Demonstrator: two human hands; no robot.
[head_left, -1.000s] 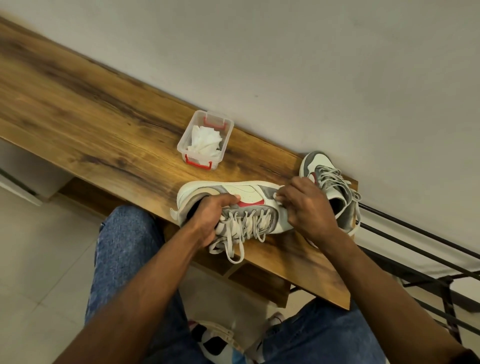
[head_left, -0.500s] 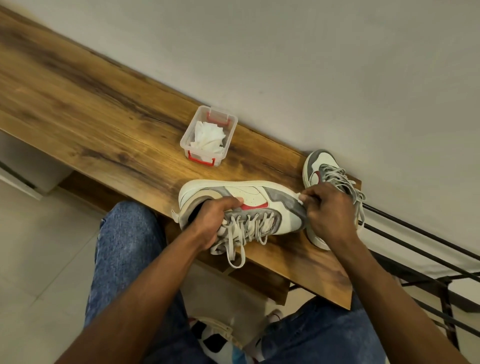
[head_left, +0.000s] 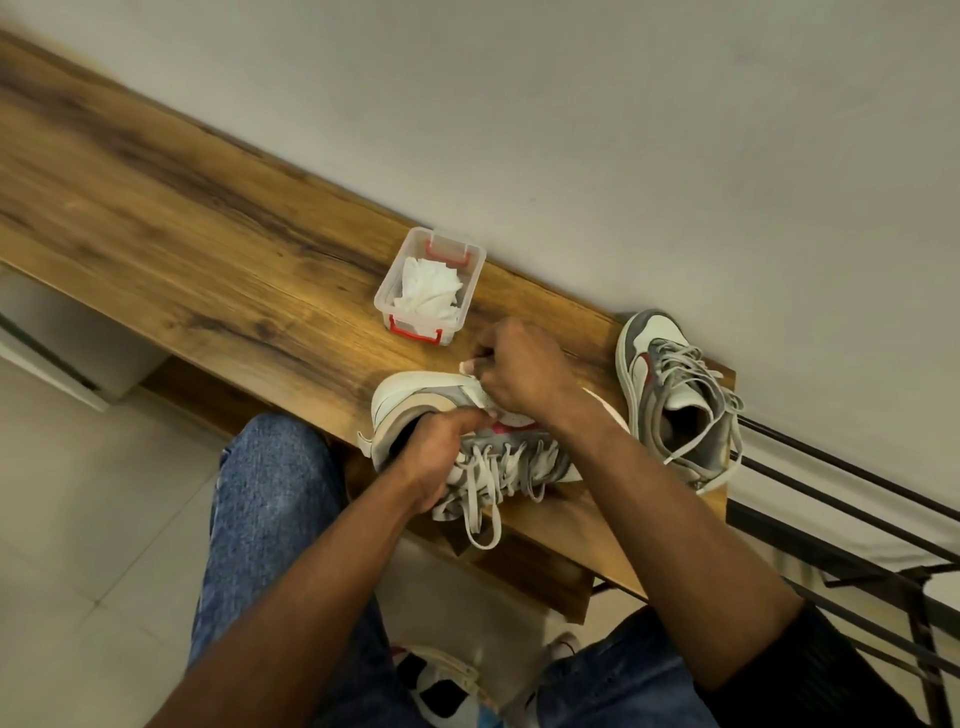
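Observation:
A white, grey and red sneaker (head_left: 415, 397) lies on its side near the front edge of the wooden table (head_left: 208, 249), loose laces hanging over the edge. My left hand (head_left: 434, 452) grips it at the collar, fingers curled around the opening. My right hand (head_left: 519, 374) is fisted over the sneaker's side near the heel half, pinching a small white wipe (head_left: 467, 367) that peeks out by the thumb. The toe end is hidden under my right forearm.
A clear plastic box with red clips (head_left: 431, 288) holds crumpled white tissues, just behind the sneaker. The matching second sneaker (head_left: 670, 395) lies at the table's right end against the wall. A black metal rack (head_left: 857, 519) stands to the right. My knees are under the table edge.
My right hand has moved left along the sneaker, from the toe end to the side near the heel. My left hand keeps its grip on the collar.

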